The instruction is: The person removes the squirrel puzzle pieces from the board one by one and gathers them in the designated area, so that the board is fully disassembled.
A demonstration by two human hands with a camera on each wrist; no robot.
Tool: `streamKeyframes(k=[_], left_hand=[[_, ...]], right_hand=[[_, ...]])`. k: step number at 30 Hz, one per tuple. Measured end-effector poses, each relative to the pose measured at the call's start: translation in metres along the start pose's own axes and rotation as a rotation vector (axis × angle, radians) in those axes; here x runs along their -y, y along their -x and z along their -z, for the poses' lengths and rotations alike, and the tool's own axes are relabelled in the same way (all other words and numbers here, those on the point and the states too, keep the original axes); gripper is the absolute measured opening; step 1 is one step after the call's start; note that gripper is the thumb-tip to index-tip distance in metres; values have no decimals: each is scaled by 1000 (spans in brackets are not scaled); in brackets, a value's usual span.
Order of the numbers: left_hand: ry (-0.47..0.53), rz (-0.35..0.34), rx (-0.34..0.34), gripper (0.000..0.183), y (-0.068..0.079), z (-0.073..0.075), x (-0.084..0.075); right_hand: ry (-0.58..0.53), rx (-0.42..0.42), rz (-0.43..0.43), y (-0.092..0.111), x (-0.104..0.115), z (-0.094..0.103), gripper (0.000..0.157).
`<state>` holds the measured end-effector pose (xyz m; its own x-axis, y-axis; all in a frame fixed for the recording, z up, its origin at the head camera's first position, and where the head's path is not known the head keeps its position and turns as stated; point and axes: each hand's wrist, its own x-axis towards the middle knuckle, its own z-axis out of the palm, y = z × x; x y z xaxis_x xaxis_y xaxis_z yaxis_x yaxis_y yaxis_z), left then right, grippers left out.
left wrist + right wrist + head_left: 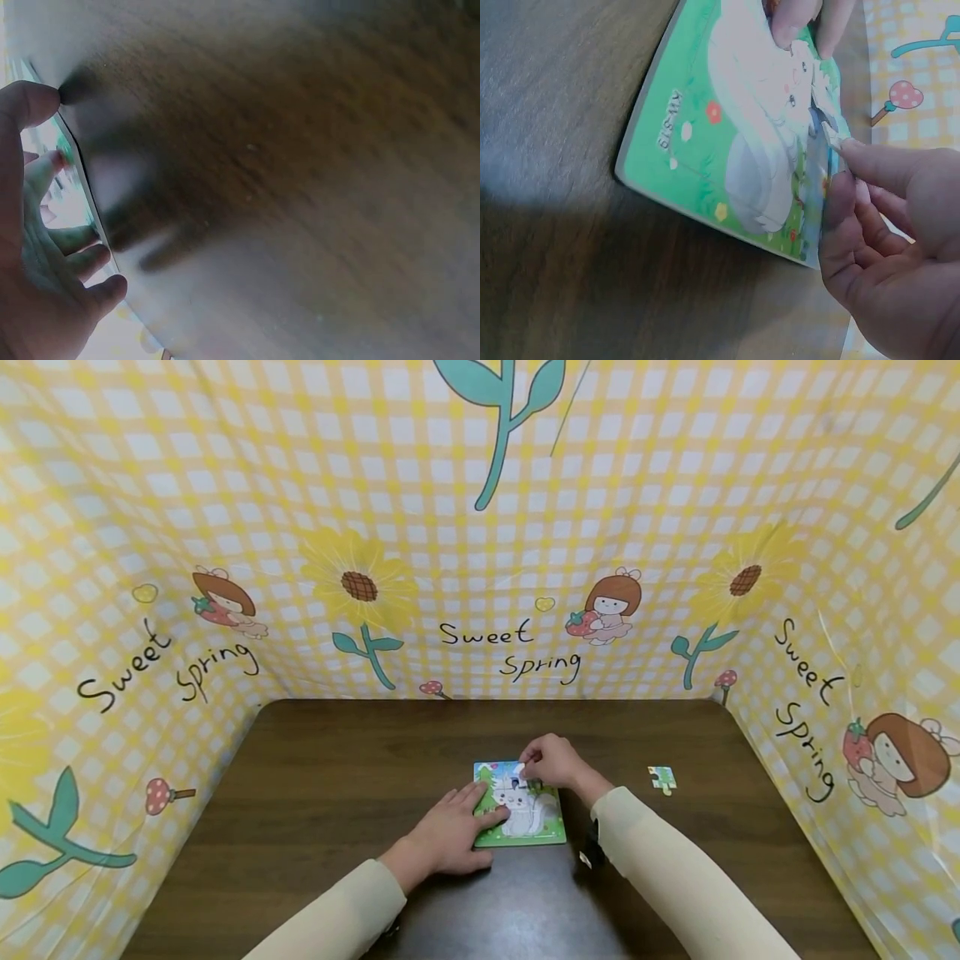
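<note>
A jigsaw puzzle board (517,841) with a white cartoon animal on a green ground lies flat on the table. My left hand (450,832) rests over its left edge, fingers spread and fairly straight, fingertips touching the picture. Thumb and forefinger of my right hand (900,217) pinch a small puzzle piece (831,136) at the upper part of the board, over a dark gap beside the animal's head. The piece looks tilted in the right wrist view, and the fingers partly cover it.
A loose puzzle piece (662,778) lies on the dark wooden table (360,760), right of the board. A small pale thing (585,860), too small to make out, shows below the right wrist. Yellow checked cloth (480,552) stands around the table's back and sides.
</note>
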<state>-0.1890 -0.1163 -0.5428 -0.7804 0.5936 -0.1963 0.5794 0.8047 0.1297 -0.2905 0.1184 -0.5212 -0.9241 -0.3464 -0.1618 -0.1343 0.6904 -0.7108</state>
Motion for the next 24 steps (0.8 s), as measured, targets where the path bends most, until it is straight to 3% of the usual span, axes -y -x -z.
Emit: streamKeyframes(k=[6, 16, 24], left_hand=[[0, -10, -3, 70, 0, 2, 0], [-74, -37, 36, 69, -4, 18, -3], [-60, -65, 41, 70, -8, 16, -3]], right_hand=[[-66, -8, -13, 1, 0, 1, 10], [0, -35, 3, 3, -5, -8, 14], [58, -42, 14, 3, 0, -8, 13]])
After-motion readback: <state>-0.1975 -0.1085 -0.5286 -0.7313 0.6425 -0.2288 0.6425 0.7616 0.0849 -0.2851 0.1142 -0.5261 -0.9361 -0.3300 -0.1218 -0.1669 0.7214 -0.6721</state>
